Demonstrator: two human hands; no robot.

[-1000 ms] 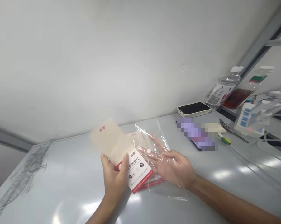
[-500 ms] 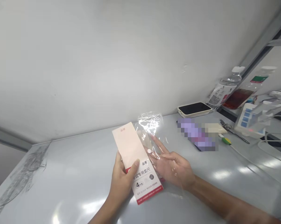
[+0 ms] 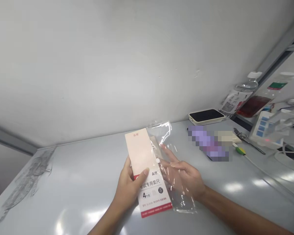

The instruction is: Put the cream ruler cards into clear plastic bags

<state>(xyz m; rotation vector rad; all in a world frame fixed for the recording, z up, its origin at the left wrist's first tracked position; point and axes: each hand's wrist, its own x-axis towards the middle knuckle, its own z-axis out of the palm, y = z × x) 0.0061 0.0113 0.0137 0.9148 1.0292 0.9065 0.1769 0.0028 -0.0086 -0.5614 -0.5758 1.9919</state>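
Our left hand (image 3: 126,192) is closed around the lower part of a long, flat pink-and-white card packet (image 3: 147,166), whose long axis runs near to far above the pale grey tabletop (image 3: 88,186), while our right hand (image 3: 183,178), just to its right, spreads its fingers open, gripping nothing we can see, behind a clear plastic bag (image 3: 183,202).

The left hand (image 3: 126,192) held a long paper packet (image 3: 147,173), pink at the top and white with red print below, and its thumb lay on the front. The right hand (image 3: 184,179) was open just beside the packet, with a clear plastic bag (image 3: 180,192) over it. Beyond the right hand, a pixelated object (image 3: 208,143) and a cream-edged black device (image 3: 206,116) lay on the grey table (image 3: 64,182).
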